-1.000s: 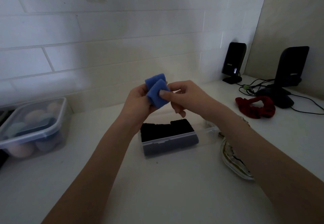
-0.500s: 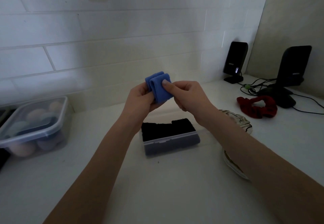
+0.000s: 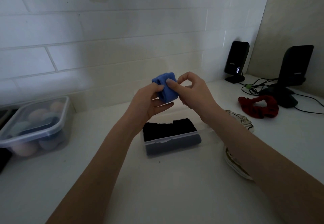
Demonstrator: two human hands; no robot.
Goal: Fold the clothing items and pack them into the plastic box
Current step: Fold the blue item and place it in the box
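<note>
A small blue cloth (image 3: pixel 168 90), folded into a thick bundle, is held in the air above the white counter. My left hand (image 3: pixel 149 102) cups it from below and the left, thumb on its front. My right hand (image 3: pixel 191 90) pinches its right edge with thumb and forefinger. Directly below stands a small clear plastic box (image 3: pixel 172 140) with dark folded cloth (image 3: pixel 168 129) filling it. A pale patterned cloth (image 3: pixel 242 122) lies on the counter to the right, partly hidden by my right forearm.
A lidded clear container (image 3: pixel 35 127) with rounded pastel items sits at the left. A red scrunchie (image 3: pixel 259 107) lies at the right. Two black speakers (image 3: pixel 236 60) (image 3: pixel 294 67) with cables stand at the back right corner by the tiled wall.
The blue bundle has turned and settled lower into my left palm. My right hand shifted from pressing its front to pinching its right edge.
</note>
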